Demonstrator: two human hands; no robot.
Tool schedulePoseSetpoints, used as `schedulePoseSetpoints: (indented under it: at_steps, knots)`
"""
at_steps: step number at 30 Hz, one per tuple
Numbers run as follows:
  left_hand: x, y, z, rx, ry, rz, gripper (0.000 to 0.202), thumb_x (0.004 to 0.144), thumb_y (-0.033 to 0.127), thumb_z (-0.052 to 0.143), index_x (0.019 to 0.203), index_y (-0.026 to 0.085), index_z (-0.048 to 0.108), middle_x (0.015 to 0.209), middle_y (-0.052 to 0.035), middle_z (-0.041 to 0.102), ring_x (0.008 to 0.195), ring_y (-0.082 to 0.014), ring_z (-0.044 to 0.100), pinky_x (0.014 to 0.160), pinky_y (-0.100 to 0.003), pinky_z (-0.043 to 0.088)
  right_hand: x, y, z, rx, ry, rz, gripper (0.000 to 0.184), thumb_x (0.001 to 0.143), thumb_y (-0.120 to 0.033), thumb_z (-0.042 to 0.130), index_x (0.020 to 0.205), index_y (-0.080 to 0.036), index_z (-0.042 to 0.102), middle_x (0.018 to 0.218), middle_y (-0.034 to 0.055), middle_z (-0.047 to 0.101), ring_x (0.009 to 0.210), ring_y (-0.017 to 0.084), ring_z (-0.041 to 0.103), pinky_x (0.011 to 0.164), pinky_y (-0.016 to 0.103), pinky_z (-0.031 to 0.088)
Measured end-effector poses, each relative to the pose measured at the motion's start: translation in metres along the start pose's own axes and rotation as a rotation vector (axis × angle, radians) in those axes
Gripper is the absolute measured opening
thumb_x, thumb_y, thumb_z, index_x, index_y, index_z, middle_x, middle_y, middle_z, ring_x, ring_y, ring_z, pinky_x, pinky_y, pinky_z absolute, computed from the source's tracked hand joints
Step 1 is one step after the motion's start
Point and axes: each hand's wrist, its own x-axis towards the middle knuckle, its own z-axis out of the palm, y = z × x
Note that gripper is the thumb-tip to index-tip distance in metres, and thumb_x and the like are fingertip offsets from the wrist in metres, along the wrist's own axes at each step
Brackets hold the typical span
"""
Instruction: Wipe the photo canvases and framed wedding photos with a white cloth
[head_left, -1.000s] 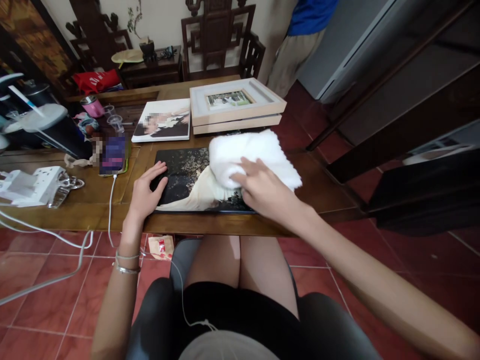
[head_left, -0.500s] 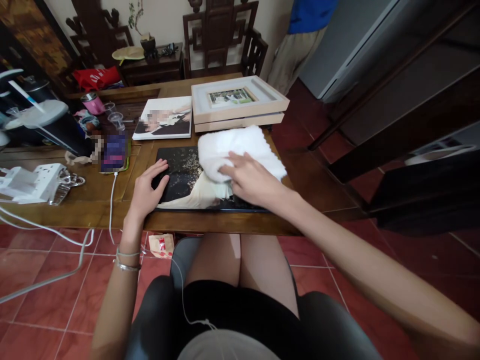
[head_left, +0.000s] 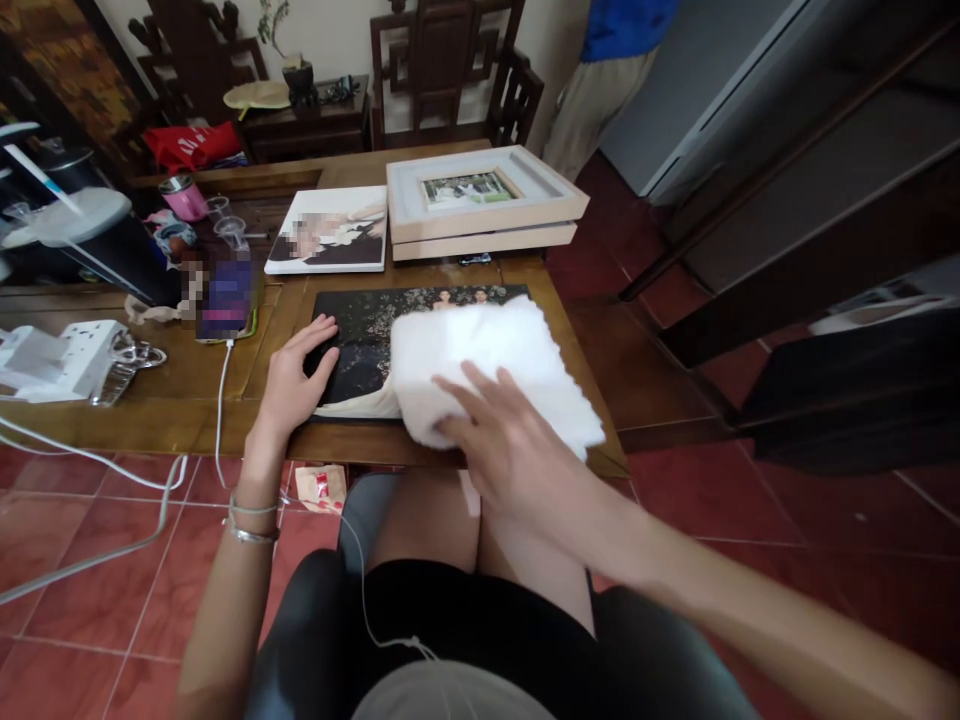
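A dark photo panel (head_left: 351,335) lies flat near the table's front edge, printed with two people, pale blossoms and a cream-coloured train of cloth. My left hand (head_left: 298,376) rests on its left edge, fingers stretched out and holding nothing. Over the panel's right half lies a fluffy white cloth (head_left: 480,345), its scalloped edge reaching past the table's front right. My right hand (head_left: 517,455) is on the near part of this cloth, thumb and fingers gripping it. The lower right of the panel is hidden beneath cloth and hand.
Behind the panel are a white-edged photo block (head_left: 330,235) and stacked pale wooden frames (head_left: 487,235). On the left stand a phone (head_left: 229,300) with its cable, a power strip (head_left: 71,360) and a black tumbler (head_left: 124,250). A person (head_left: 600,90) stands beyond the table.
My right hand has drawn the white cloth toward me and slightly right, uncovering the panel's upper part with the two printed people. My left hand stays in place.
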Motion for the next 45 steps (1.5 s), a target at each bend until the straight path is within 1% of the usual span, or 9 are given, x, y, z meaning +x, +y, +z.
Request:
schedulePoseSetpoints:
  at_steps: [5, 14, 18, 22, 28, 31, 34, 41, 45]
  knots:
    - [-0.001, -0.004, 0.002, 0.002, 0.008, 0.008, 0.031, 0.093, 0.029, 0.055, 0.118, 0.016, 0.068, 0.133, -0.0112, 0.065, 0.131, -0.0250, 0.055, 0.114, -0.046, 0.039, -0.015, -0.019, -0.016, 0.047, -0.018, -0.050, 0.038, 0.072, 0.001, 0.048, 0.097, -0.019, 0.069, 0.139, 0.0146, 0.056, 0.136, 0.040, 0.041, 0.107, 0.061, 0.038]
    - [0.000, -0.008, 0.003, -0.022, 0.011, -0.002, 0.031, 0.092, 0.030, 0.057, 0.118, 0.018, 0.069, 0.132, -0.0107, 0.065, 0.131, -0.0247, 0.055, 0.115, -0.045, 0.038, 0.096, 0.053, -0.008, -0.132, -0.122, 0.124, 0.043, 0.075, 0.003, 0.043, 0.107, -0.014, 0.064, 0.114, 0.0174, 0.064, 0.107, 0.034, 0.058, 0.087, 0.045, 0.045]
    - [0.000, -0.008, 0.003, -0.043, 0.021, 0.005, 0.031, 0.091, 0.030, 0.058, 0.117, 0.017, 0.069, 0.132, -0.0120, 0.065, 0.130, -0.0256, 0.056, 0.114, -0.046, 0.039, 0.120, 0.073, 0.000, -0.150, -0.072, 0.173, 0.047, 0.075, 0.003, 0.040, 0.113, -0.012, 0.062, 0.111, 0.0164, 0.064, 0.101, 0.031, 0.060, 0.083, 0.041, 0.042]
    - [0.000, -0.005, 0.002, -0.030, 0.028, 0.012, 0.031, 0.091, 0.029, 0.058, 0.117, 0.016, 0.069, 0.131, -0.0130, 0.066, 0.129, -0.0253, 0.056, 0.113, -0.047, 0.040, 0.098, 0.059, 0.008, -0.129, -0.033, 0.118, 0.043, 0.073, -0.001, 0.046, 0.109, -0.015, 0.065, 0.109, 0.0149, 0.066, 0.103, 0.032, 0.057, 0.087, 0.045, 0.040]
    - [0.000, -0.003, 0.002, -0.002, 0.031, 0.014, 0.030, 0.091, 0.028, 0.058, 0.117, 0.016, 0.069, 0.131, -0.0122, 0.066, 0.130, -0.0247, 0.057, 0.113, -0.047, 0.040, 0.016, -0.008, 0.008, -0.060, -0.008, -0.051, 0.038, 0.075, -0.009, 0.057, 0.106, -0.027, 0.070, 0.138, 0.0072, 0.057, 0.131, 0.037, 0.043, 0.106, 0.056, 0.034]
    - [0.000, -0.004, 0.002, -0.007, 0.029, 0.017, 0.030, 0.091, 0.029, 0.058, 0.117, 0.017, 0.069, 0.131, -0.0116, 0.066, 0.130, -0.0247, 0.056, 0.113, -0.047, 0.040, 0.004, -0.030, -0.001, -0.050, -0.085, -0.093, 0.033, 0.076, -0.011, 0.060, 0.104, -0.026, 0.071, 0.140, 0.0080, 0.056, 0.132, 0.040, 0.043, 0.107, 0.060, 0.034]
    - [0.000, -0.005, 0.002, -0.010, 0.019, 0.015, 0.031, 0.092, 0.028, 0.057, 0.118, 0.017, 0.069, 0.132, -0.0118, 0.065, 0.130, -0.0246, 0.056, 0.114, -0.047, 0.039, 0.023, -0.026, -0.006, -0.047, -0.152, -0.086, 0.036, 0.078, -0.006, 0.057, 0.106, -0.024, 0.071, 0.137, 0.0093, 0.058, 0.131, 0.039, 0.045, 0.105, 0.058, 0.036]
    - [0.001, -0.010, 0.003, -0.024, 0.019, 0.014, 0.031, 0.092, 0.031, 0.059, 0.118, 0.018, 0.069, 0.131, -0.0106, 0.066, 0.130, -0.0255, 0.056, 0.113, -0.048, 0.040, 0.107, 0.031, 0.004, -0.119, -0.132, 0.055, 0.051, 0.079, 0.003, 0.041, 0.122, -0.014, 0.063, 0.136, 0.0169, 0.057, 0.127, 0.037, 0.046, 0.101, 0.054, 0.036]
    - [0.001, -0.009, 0.003, -0.034, 0.025, 0.014, 0.031, 0.091, 0.030, 0.060, 0.117, 0.015, 0.070, 0.131, -0.0131, 0.066, 0.129, -0.0256, 0.057, 0.113, -0.047, 0.040, 0.125, 0.042, 0.006, -0.115, -0.127, 0.117, 0.054, 0.081, 0.002, 0.037, 0.129, -0.012, 0.058, 0.130, 0.0192, 0.058, 0.123, 0.038, 0.048, 0.098, 0.054, 0.037]
